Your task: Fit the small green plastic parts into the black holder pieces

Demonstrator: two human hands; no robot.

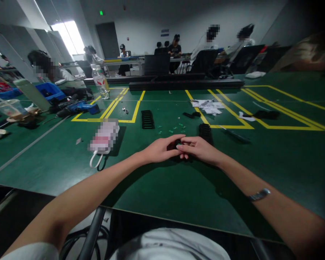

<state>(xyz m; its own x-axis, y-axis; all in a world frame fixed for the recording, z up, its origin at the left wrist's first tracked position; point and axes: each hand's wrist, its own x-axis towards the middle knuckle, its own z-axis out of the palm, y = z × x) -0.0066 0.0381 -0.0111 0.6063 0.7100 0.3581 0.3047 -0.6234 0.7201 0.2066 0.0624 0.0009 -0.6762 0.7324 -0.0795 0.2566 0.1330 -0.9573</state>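
My left hand [161, 148] and my right hand [202, 148] meet above the table, fingertips together. Between them, both closed, is a small black part [178, 143] with a hint of green, mostly hidden by the fingers. Just beyond my hands lie several small green pieces, like tiny circuit boards [182, 126]. A black slotted rack [147, 120] stands past my left hand. Another black slotted rack [205, 130] is right behind my right hand, partly covered by it. Small black pieces [191, 115] lie farther back.
The green table [141, 184] has yellow tape lines. At left are a white power bank [105, 135] with a strap, a blue power drill [78, 108], a bottle [100, 85] and a cup [9, 108]. Crumpled paper [208, 105] and a dark tool [235, 135] lie right. People sit behind.
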